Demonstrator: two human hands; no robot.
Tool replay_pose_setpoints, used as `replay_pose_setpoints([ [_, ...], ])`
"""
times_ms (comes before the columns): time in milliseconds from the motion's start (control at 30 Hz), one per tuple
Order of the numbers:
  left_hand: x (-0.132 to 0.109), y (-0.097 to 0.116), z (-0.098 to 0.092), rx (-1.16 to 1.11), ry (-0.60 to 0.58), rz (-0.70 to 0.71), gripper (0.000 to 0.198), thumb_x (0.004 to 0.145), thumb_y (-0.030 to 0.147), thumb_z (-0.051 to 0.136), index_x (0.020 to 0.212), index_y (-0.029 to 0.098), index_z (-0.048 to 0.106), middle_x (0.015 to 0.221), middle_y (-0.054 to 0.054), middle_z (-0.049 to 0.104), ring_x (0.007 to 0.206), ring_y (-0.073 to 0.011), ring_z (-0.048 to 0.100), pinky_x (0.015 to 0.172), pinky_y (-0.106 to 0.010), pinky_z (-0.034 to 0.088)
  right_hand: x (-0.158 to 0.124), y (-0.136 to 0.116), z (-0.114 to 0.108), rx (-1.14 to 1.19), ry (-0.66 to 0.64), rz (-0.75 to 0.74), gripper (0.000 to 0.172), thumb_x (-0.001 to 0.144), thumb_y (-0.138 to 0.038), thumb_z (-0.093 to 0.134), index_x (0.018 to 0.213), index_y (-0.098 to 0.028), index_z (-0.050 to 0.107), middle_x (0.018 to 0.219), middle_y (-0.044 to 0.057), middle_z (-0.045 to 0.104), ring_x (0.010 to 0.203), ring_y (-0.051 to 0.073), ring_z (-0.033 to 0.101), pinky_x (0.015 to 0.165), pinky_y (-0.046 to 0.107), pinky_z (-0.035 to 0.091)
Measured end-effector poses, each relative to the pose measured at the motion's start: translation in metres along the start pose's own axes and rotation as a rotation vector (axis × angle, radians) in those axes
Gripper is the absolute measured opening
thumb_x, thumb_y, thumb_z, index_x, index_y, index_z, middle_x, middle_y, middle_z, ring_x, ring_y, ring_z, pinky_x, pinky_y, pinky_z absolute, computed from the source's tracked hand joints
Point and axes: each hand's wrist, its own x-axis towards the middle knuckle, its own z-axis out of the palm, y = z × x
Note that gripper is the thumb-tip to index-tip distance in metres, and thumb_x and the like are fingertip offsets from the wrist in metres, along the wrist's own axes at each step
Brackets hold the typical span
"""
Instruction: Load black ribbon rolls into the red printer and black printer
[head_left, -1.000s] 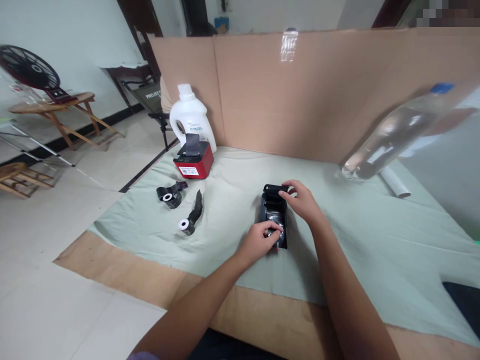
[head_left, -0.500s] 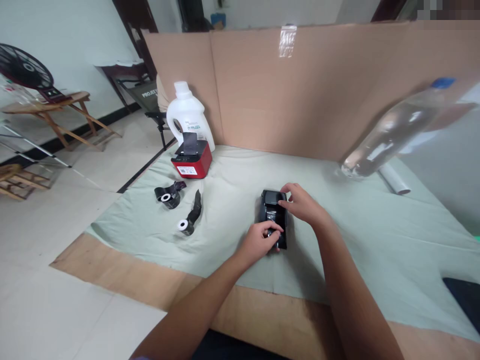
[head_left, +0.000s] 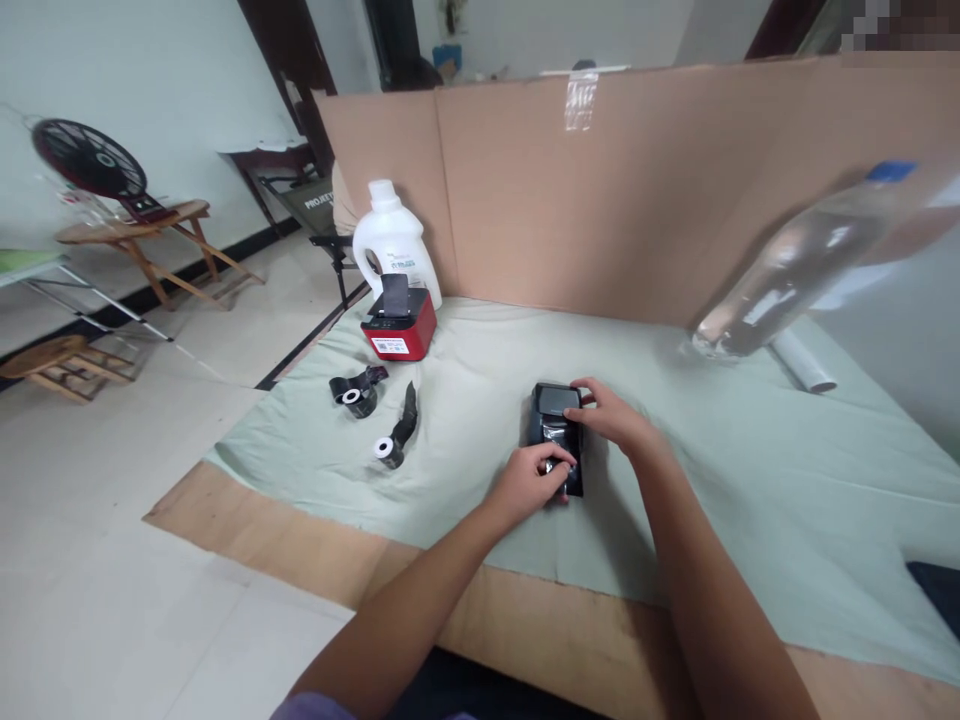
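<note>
A small black printer (head_left: 535, 432) sits on the pale green cloth (head_left: 472, 440) over the table (head_left: 255, 510), in front of the person and between the two hands. Its grey lid (head_left: 559, 401) lies over the far end; whether it has latched cannot be told from here. Shiny black film (head_left: 555, 433) shows at the near end.

The left hand (head_left: 529, 482) reaches across that near end, thumb and forefinger drawn close together at the film; I cannot tell whether they truly pinch it. The right hand (head_left: 606, 412) is at the lid's right edge, thumb and forefinger a little apart; whether they grip the lid or only rest on it is hidden.

For good handling, the right fingers would do best to press evenly across the lid, since a push at one corner could leave the other side unseated. The left fingers should steady the film lightly, flat and straight, and stay well out of the lid's gap. A hard tug there could skew the film or slide the printer on the loose cloth.

Two rolls (head_left: 388, 452) with trailing black strips lie well apart to the left, near a red box (head_left: 411, 342).
</note>
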Motion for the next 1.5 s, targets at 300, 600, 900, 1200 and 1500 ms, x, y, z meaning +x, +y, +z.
replay_pose_setpoints([
  [300,-0.013,0.017,-0.012,0.337,0.176,0.265,0.015,0.088,0.031,0.062,0.095,0.022,0.07,0.059,0.004,0.056,0.052,-0.0117,0.053,0.057,-0.023,0.042,-0.025,-0.037,0.033,-0.314,0.102,0.076,0.102,0.079,-0.066,0.069,0.159,-0.017,0.031,0.136,0.026,0.054,0.112,0.041,0.065,0.091,0.049,0.051],
  [600,0.055,0.016,-0.05,0.344,0.323,-0.038,0.037,0.094,0.042,0.057,0.12,0.017,0.066,0.091,-0.008,0.075,0.086,-0.023,0.07,0.08,-0.032,0.054,-0.038,-0.049,0.049,-0.313,0.102,0.094,0.117,0.07,-0.054,0.078,0.164,-0.017,0.019,0.136,0.03,0.049,0.12,0.046,0.056,0.092,0.055,0.05],
  [900,0.155,0.056,0.087,0.383,-0.017,0.103,0.047,0.098,0.038,0.057,0.139,0.016,0.06,0.133,-0.016,0.07,0.126,-0.0312,0.064,0.109,-0.04,0.047,-0.042,0.037,-0.06,-0.32,0.508,0.093,0.096,0.081,-0.051,0.067,0.161,-0.013,0.029,0.129,0.025,0.054,0.118,0.044,0.056,0.093,0.05,0.05],
  [1200,0.239,0.062,0.258,0.313,-0.198,0.128,0.044,0.095,0.035,0.062,0.135,0.016,0.066,0.131,-0.015,0.072,0.122,-0.0282,0.066,0.108,-0.036,0.047,-0.029,0.156,-0.157,-0.319,0.745,0.317,0.091,0.083,-0.05,0.064,0.162,-0.015,0.033,0.135,0.024,0.053,0.121,0.042,0.058,0.096,0.05,0.049],
  [1500,0.267,0.043,0.259,0.347,-0.204,0.079,0.037,0.098,0.035,0.058,0.125,0.013,0.071,0.114,-0.016,0.077,0.106,-0.0268,0.071,0.1,-0.039,0.053,-0.009,0.169,-0.15,-0.366,0.74,0.276,0.077,0.088,-0.051,0.061,0.157,-0.019,0.046,0.151,0.024,0.047,0.123,0.041,0.059,0.1,0.05,0.048],
])
